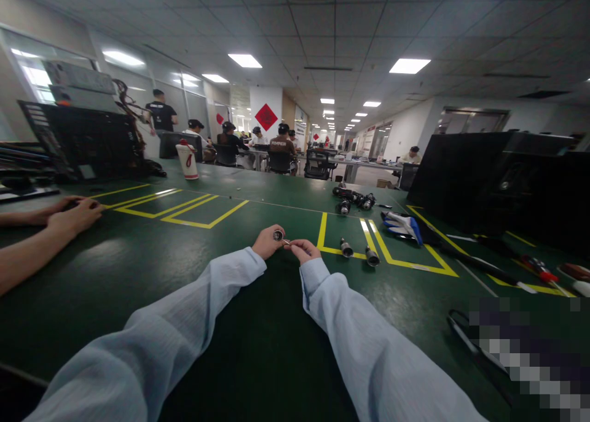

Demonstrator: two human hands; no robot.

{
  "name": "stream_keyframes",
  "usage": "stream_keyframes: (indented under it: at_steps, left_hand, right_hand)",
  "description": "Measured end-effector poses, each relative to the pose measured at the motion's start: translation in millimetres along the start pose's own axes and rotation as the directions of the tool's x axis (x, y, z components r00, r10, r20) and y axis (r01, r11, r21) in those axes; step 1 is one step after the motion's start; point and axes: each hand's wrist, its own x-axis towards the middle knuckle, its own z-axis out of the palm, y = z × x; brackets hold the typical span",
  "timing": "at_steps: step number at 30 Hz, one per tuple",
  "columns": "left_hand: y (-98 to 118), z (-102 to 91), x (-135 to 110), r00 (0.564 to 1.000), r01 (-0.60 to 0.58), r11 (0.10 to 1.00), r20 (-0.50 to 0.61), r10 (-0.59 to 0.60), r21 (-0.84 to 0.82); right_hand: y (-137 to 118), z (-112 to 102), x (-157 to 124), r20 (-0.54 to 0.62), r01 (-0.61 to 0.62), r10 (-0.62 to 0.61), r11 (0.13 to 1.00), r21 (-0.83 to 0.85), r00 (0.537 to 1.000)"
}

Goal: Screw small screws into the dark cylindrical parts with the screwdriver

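In front of me my left hand (266, 244) is closed around a small round metal part (278, 234), its dark hollow end facing up; it looks like a cylindrical connector. My right hand (304, 250) pinches a thin, light-coloured sliver (286, 242) right beside that part. The sliver is too small to name, and I cannot tell whether it touches the part. To the right of my hands, a metal connector (346, 248) and another metal connector (372, 257) lie by the yellow tape.
Farther back sits a cluster of dark connectors (353, 199), with blue-and-white gloves (402, 226) to its right. A screwdriver (544, 273) and cables lie at the right. Another person's hands (76, 216) rest at the left, near a paper cup (187, 161). Dark equipment flanks both sides.
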Motion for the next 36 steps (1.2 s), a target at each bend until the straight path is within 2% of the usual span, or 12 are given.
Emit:
stream_keyframes:
  at_steps: [8,18,27,36]
  left_hand:
    - [13.2,-0.7,-6.0,0.997,-0.08,0.989,0.03,0.077,0.123]
    - [12.7,0.6,-5.1,0.992,-0.103,0.988,0.085,0.093,0.116]
    - [19.9,0.9,-10.9,0.992,-0.108,0.969,0.082,0.092,0.222]
    - [20.5,-2.0,-9.4,0.979,-0.155,0.977,0.153,0.133,0.144]
  right_hand:
    - [10.9,-7.2,5.0,-0.003,-0.019,0.019,0.998,-0.068,1.0]
    - [4.2,-10.8,6.9,0.039,-0.013,0.011,0.999,0.04,0.999]
    - [4.0,-11.8,4.6,-0.018,-0.058,0.057,0.996,-0.071,0.998]
    - [8.9,-21.0,12.7,0.016,-0.127,0.126,0.991,0.046,0.992]
